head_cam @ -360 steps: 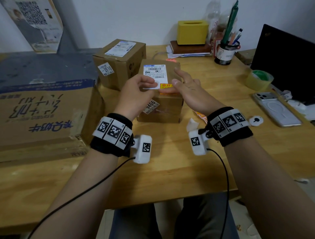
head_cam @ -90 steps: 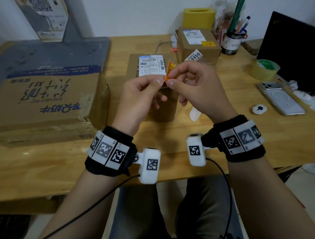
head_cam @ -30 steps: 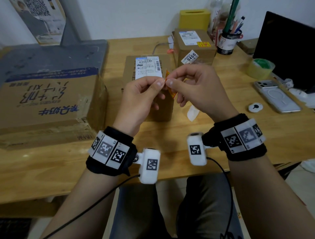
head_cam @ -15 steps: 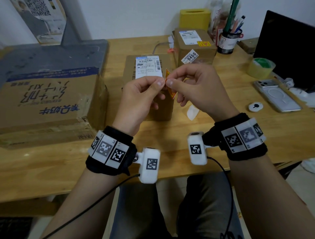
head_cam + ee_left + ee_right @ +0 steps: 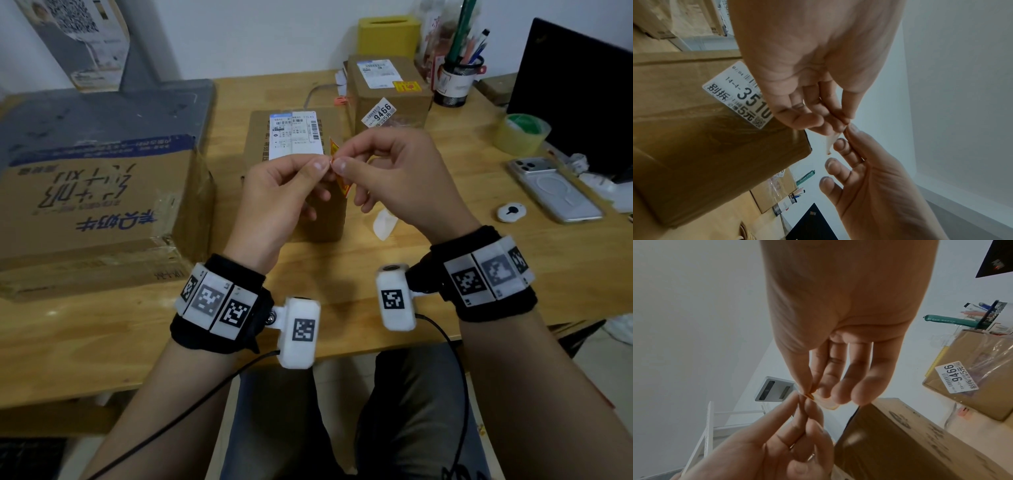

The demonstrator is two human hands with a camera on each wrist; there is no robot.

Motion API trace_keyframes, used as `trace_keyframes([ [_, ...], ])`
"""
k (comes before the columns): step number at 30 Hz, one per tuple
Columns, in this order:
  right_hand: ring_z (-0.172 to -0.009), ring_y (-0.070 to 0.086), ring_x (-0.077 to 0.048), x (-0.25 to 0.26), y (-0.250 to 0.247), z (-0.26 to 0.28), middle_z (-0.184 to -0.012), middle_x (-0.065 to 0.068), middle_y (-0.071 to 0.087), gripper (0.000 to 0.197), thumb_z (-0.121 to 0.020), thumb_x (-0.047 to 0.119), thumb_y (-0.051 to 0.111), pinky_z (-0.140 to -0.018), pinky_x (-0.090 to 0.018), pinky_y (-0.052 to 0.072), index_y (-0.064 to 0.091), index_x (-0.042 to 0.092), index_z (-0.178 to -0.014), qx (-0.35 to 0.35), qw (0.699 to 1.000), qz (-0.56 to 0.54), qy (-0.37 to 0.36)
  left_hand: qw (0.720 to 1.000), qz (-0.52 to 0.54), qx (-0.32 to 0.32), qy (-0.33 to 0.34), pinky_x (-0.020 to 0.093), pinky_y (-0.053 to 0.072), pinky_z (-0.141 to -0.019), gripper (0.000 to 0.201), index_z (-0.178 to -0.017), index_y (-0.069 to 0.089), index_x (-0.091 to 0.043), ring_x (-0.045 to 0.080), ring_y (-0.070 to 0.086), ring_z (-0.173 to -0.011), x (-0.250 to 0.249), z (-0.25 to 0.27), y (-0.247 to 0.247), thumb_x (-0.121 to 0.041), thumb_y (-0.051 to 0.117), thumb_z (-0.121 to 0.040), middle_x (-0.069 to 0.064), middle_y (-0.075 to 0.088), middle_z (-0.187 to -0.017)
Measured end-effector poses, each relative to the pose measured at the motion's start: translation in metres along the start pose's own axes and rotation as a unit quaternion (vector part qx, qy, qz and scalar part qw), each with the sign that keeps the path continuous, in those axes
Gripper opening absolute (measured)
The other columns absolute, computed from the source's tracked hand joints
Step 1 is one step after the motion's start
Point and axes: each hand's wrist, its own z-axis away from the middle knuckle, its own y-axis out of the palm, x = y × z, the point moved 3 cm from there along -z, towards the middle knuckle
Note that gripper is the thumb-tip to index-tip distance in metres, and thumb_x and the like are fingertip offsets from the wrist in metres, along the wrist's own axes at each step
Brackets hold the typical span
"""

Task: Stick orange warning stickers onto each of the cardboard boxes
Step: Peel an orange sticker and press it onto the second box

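Both hands hold one small orange warning sticker [image 5: 345, 186] in the air above the middle cardboard box [image 5: 260, 137], which bears a white shipping label. My left hand [image 5: 318, 169] pinches the sticker's top corner between thumb and forefinger. My right hand [image 5: 342, 166] pinches the same corner from the other side. In the left wrist view the sticker's pale back [image 5: 831, 141] hangs between the fingertips. In the right wrist view only its orange edge [image 5: 809, 395] shows. A smaller box [image 5: 394, 99] at the back carries an orange sticker [image 5: 406, 85]. A large printed box [image 5: 96, 192] lies to the left.
A white scrap of paper [image 5: 385, 222] lies on the wooden table [image 5: 342, 274] right of the middle box. To the right are a tape roll [image 5: 522, 133], a phone [image 5: 555, 188], a small round white disc [image 5: 512, 211] and a dark laptop [image 5: 582, 85]. A pen cup [image 5: 457, 80] stands at the back.
Since twelve seconds ago the stickered small box has gone to the back and another box lies in the middle. Over the last second both hands have stayed pinched on the sticker, which has turned nearly edge-on.
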Motion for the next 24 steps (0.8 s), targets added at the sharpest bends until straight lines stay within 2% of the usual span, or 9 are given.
trace_keyframes([
  [4,-0.049,0.061,-0.015,0.0001,0.0002,-0.0002,-0.072,-0.005,0.066,0.007,-0.091,0.013,0.073,-0.048,-0.039,0.054,0.073,0.019,-0.087,-0.002,1.000,0.008,-0.003,1.000,0.006,-0.007,-0.007,0.027,0.044,-0.053,0.014,-0.090,0.075,-0.012,0.015,0.061,-0.068,0.0006,0.0000,-0.0003,-0.011,0.063,-0.097,0.007,0.073,-0.087],
  [11,-0.049,0.061,-0.015,0.0005,0.0011,0.0001,-0.071,-0.003,0.065,0.008,-0.091,0.013,0.073,-0.048,-0.042,0.054,0.073,0.019,-0.086,0.003,1.000,0.009,-0.006,1.000,-0.002,0.005,-0.006,0.026,0.044,-0.054,0.016,-0.090,0.073,-0.012,0.013,0.061,-0.069,0.0001,0.0004,-0.0015,-0.011,0.060,-0.099,0.003,0.070,-0.082],
  [13,-0.049,0.061,-0.016,0.0005,0.0016,0.0009,-0.071,-0.006,0.065,0.009,-0.091,0.012,0.073,-0.047,-0.041,0.054,0.073,0.019,-0.086,0.004,1.000,0.004,-0.003,1.000,-0.005,0.015,-0.001,0.025,0.044,-0.054,0.018,-0.089,0.073,-0.013,0.011,0.061,-0.069,0.0002,0.0006,-0.0010,-0.010,0.058,-0.100,0.002,0.069,-0.081],
  [17,-0.052,0.062,-0.021,0.0012,0.0027,0.0027,-0.077,-0.021,0.068,0.008,-0.092,0.009,0.072,-0.047,-0.039,0.055,0.074,0.016,-0.087,0.008,1.000,-0.012,0.002,1.000,0.000,0.028,0.006,0.023,0.043,-0.055,0.021,-0.088,0.071,-0.013,0.009,0.059,-0.070,0.0002,0.0015,0.0003,-0.010,0.055,-0.101,0.001,0.066,-0.079],
  [20,-0.054,0.064,-0.024,0.0010,0.0017,0.0040,-0.080,-0.020,0.072,0.006,-0.093,0.009,0.072,-0.048,-0.042,0.056,0.075,0.013,-0.090,0.007,1.000,-0.022,0.005,1.000,0.004,0.022,0.003,0.023,0.043,-0.055,0.020,-0.089,0.070,-0.011,0.008,0.057,-0.069,0.0006,0.0029,0.0012,-0.010,0.055,-0.101,-0.001,0.065,-0.077],
  [24,-0.055,0.066,-0.024,0.0012,0.0018,0.0044,-0.079,-0.016,0.074,0.006,-0.089,0.019,0.078,-0.049,-0.043,0.056,0.077,0.013,-0.088,0.004,1.000,-0.028,0.004,1.000,-0.023,0.014,0.010,0.022,0.043,-0.055,0.021,-0.088,0.071,-0.014,0.007,0.054,-0.067,-0.0011,0.0032,0.0019,-0.011,0.056,-0.101,-0.002,0.062,-0.073],
])
